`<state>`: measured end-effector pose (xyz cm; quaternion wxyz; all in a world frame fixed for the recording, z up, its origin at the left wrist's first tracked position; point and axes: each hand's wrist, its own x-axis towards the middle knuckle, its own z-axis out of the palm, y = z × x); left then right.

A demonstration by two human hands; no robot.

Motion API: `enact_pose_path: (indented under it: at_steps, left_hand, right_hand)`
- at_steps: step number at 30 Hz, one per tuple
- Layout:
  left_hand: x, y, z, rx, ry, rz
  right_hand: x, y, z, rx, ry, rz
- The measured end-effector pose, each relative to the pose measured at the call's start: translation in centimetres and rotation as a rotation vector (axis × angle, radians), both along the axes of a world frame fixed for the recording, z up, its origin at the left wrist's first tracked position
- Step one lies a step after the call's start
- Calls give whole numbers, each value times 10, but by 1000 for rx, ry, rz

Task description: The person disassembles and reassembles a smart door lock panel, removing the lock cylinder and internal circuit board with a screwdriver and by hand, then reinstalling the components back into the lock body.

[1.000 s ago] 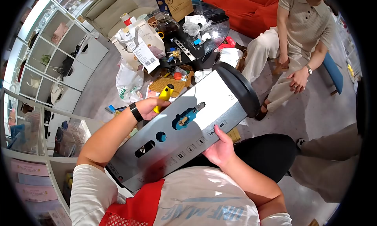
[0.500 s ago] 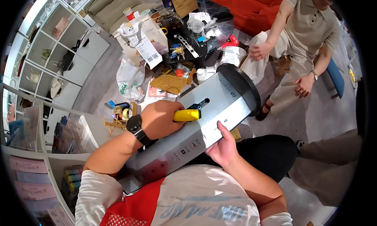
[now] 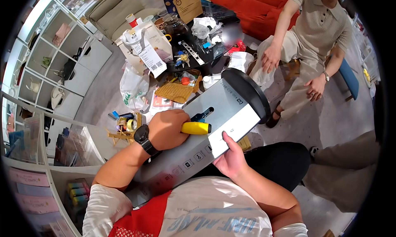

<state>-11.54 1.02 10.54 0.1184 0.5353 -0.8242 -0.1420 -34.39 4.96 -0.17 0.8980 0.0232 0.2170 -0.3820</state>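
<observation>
A long silver-grey box [image 3: 194, 148] with printed icons lies slantwise across my lap. A thick black cap [image 3: 251, 92] covers its far end. My left hand [image 3: 167, 130], wearing a black watch, is closed around a tool with a yellow handle [image 3: 196, 128]; the fist hides the rest of it. Just beyond the fist, a dark blue piece [image 3: 201, 115] shows at an oval slot in the box; whether it belongs to the tool I cannot tell. My right hand [image 3: 231, 158] grips the box's near edge, thumb on top and fingers underneath.
A black round table [image 3: 208, 57] ahead carries a paper bag [image 3: 152, 43], keys [image 3: 181, 59] and a glass teapot [image 3: 174, 26]. Another person [image 3: 313, 39] sits at the right. White shelves [image 3: 62, 72] line the left. Loose tools [image 3: 130, 123] stand beyond my left wrist.
The view has shifted slightly. Light now glares off the box near my right thumb. The seated person's raised hand has come down onto their leg. Both my hands keep their grips.
</observation>
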Motion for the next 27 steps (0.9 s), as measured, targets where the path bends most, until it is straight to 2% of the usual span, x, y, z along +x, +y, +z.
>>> enact_pose_path:
  at_steps: [6, 9, 15, 22, 25, 27]
  left_hand:
    - [7, 4, -2, 4, 7, 28]
    - [4, 8, -4, -77, 56, 12]
    - [-2, 12, 3, -120, -63, 7]
    - [31, -25, 4, -152, -71, -462]
    - [40, -35, -3, -128, 13, -562]
    - [40, -37, 0, -179, -45, -648]
  right_hand:
    - [0, 1, 6, 15, 0, -1]
    - [1, 0, 3, 3, 5, 8]
    - [2, -1, 4, -21, 36, 13]
    - [4, 0, 10, -23, 60, 7]
    - [4, 1, 7, -45, 49, 14]
    - [5, 0, 8, -54, 44, 15]
